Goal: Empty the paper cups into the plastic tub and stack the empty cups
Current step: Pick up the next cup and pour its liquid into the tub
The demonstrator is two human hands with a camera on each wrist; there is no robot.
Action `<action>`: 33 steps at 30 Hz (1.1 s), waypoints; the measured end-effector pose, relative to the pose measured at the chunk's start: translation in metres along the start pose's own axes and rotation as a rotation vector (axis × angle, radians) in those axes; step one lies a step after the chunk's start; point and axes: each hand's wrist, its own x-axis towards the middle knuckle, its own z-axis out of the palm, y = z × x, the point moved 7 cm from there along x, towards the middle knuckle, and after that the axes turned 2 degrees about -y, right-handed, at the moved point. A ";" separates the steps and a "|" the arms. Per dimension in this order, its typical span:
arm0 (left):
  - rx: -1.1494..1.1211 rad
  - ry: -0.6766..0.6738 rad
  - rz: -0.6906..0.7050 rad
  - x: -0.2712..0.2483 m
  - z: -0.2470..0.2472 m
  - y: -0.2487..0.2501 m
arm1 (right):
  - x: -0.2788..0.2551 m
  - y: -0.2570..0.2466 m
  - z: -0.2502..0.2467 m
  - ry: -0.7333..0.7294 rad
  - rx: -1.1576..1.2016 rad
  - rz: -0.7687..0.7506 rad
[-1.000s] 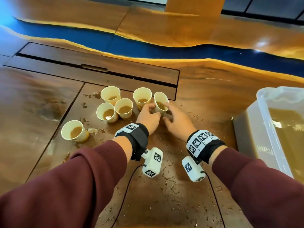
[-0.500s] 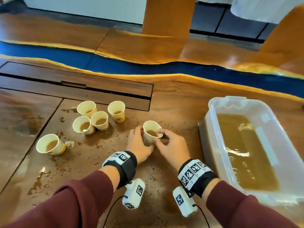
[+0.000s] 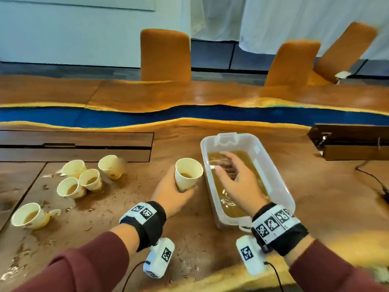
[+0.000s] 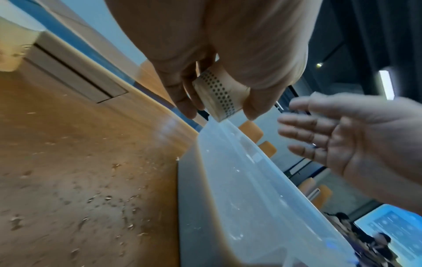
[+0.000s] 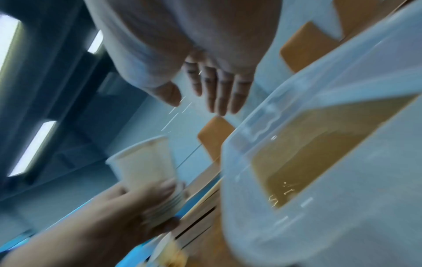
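My left hand point(image 3: 174, 194) grips a paper cup point(image 3: 188, 173) by its lower part, upright, with brown liquid in it, just left of the clear plastic tub point(image 3: 280, 180). The left wrist view shows the cup's dotted base point(image 4: 219, 95) between fingers and thumb, above the tub's rim point(image 4: 230, 144). My right hand point(image 3: 233, 178) hovers over the tub with straight spread fingers and holds nothing; drops fall from it point(image 5: 214, 90) in the right wrist view, where the cup point(image 5: 148, 168) is also seen. Brown liquid point(image 3: 235, 199) fills the tub's bottom.
Several paper cups with brown liquid stand in a cluster at the left point(image 3: 88, 178), and one more point(image 3: 29, 216) nearer the front left. Spilled liquid and debris wet the wooden table point(image 3: 105, 218). A cable point(image 3: 372, 178) lies at the right. Orange chairs point(image 3: 165, 55) stand beyond the table.
The left hand lifted the cup off the table and carried it right to the tub's edge. The right hand let go of the cup and moved out over the tub, fingers spread.
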 end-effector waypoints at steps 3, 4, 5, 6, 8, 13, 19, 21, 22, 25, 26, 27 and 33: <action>0.086 -0.082 0.050 0.004 0.022 0.030 | 0.001 0.037 -0.067 0.146 -0.249 0.155; 0.130 -0.108 0.064 0.007 0.030 0.037 | -0.001 0.049 -0.086 0.166 -0.390 0.216; 0.184 -0.131 0.081 0.009 0.036 0.045 | -0.004 0.061 -0.101 0.156 -0.528 0.282; 0.249 -0.150 0.094 0.012 0.041 0.051 | -0.009 0.074 -0.111 0.115 -0.629 0.352; 0.372 -0.189 0.119 0.015 0.051 0.062 | -0.021 0.103 -0.119 -0.002 -0.700 0.477; 0.597 -0.244 0.145 0.024 0.068 0.075 | -0.036 0.133 -0.112 -0.129 -0.620 0.505; 0.795 -0.244 0.187 0.031 0.075 0.081 | -0.028 0.142 -0.111 -0.187 -0.704 0.570; 0.821 -0.237 0.195 0.031 0.075 0.083 | -0.028 0.144 -0.112 -0.202 -0.700 0.582; 0.829 -0.236 0.196 0.032 0.075 0.084 | -0.028 0.144 -0.112 -0.205 -0.697 0.584; 0.846 -0.241 0.209 0.034 0.074 0.087 | -0.030 0.144 -0.112 -0.205 -0.683 0.588; 0.847 -0.241 0.209 0.034 0.074 0.087 | -0.031 0.143 -0.111 -0.203 -0.685 0.586; 0.851 -0.242 0.207 0.034 0.074 0.087 | -0.031 0.142 -0.111 -0.202 -0.685 0.586; 0.937 -0.256 0.235 0.035 0.075 0.091 | -0.030 0.142 -0.111 -0.204 -0.702 0.581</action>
